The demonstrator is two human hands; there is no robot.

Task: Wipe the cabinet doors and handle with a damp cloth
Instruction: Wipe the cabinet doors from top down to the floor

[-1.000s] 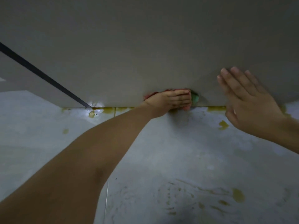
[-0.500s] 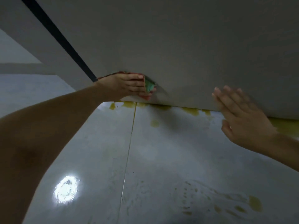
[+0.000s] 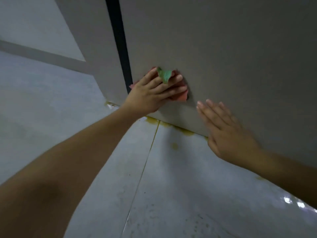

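Looking down through the head camera, I see my left hand (image 3: pixel 151 93) pressed against the lower part of a grey cabinet door (image 3: pixel 223 57), with a cloth (image 3: pixel 178 97) trapped under it. My fingers (image 3: pixel 171 81) lie fairly straight over the cloth, and a green corner of it sticks up between them, so the grip is flat pressure more than a clench; whether the thumb curls under, I cannot tell. The cloth is mostly reddish pink, bunched, and touching the door just to the right of a dark vertical gap (image 3: pixel 120 40) that separates this door from the next grey panel (image 3: pixel 96 48) on the left.

My right hand (image 3: pixel 228 134) is released, fingers straight and together, palm turned toward the same door low down, just beside its bottom edge. Whether it actually touches the surface I cannot tell. It holds nothing.

Below the doors lies a pale tiled floor (image 3: pixel 171 194) with a thin grout line. Yellowish stains (image 3: pixel 180 130) run along the seam where door meets floor, between my two hands, and one small spot sits on the tile nearby.
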